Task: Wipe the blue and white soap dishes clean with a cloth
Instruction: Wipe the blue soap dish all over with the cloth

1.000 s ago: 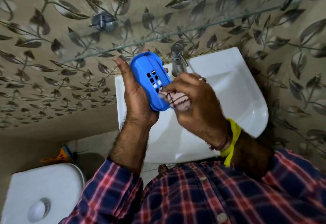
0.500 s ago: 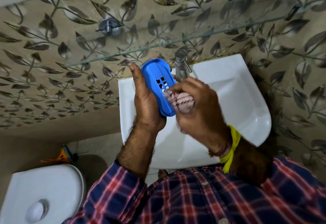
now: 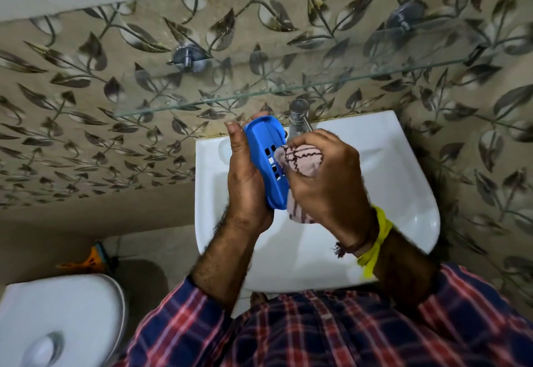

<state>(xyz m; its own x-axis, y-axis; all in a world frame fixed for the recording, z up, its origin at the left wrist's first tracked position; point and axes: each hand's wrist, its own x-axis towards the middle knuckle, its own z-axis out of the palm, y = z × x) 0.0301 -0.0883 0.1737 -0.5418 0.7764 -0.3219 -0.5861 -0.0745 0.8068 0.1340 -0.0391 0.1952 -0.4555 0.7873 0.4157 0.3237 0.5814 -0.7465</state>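
My left hand [image 3: 245,182] holds a blue soap dish [image 3: 266,147] on edge above the basin, thumb along its near side and fingertips curled over its far rim. The dish has a patch of square drain holes. My right hand [image 3: 326,184] grips a bunched pink cloth with dark wavy lines [image 3: 300,158] and presses it into the hollow of the dish, over part of the holes. A loose end of the cloth hangs below the dish. No white soap dish shows in the head view.
A white wash basin [image 3: 403,187] lies under both hands, with a chrome tap [image 3: 298,115] at its back edge. A glass shelf [image 3: 230,98] juts from the leaf-patterned wall above it. A white toilet tank lid [image 3: 57,317] sits at lower left.
The cloth has slid further along the inside of the dish and now covers more of the drain holes. The dish has turned more edge-on. The view has tilted up a little.
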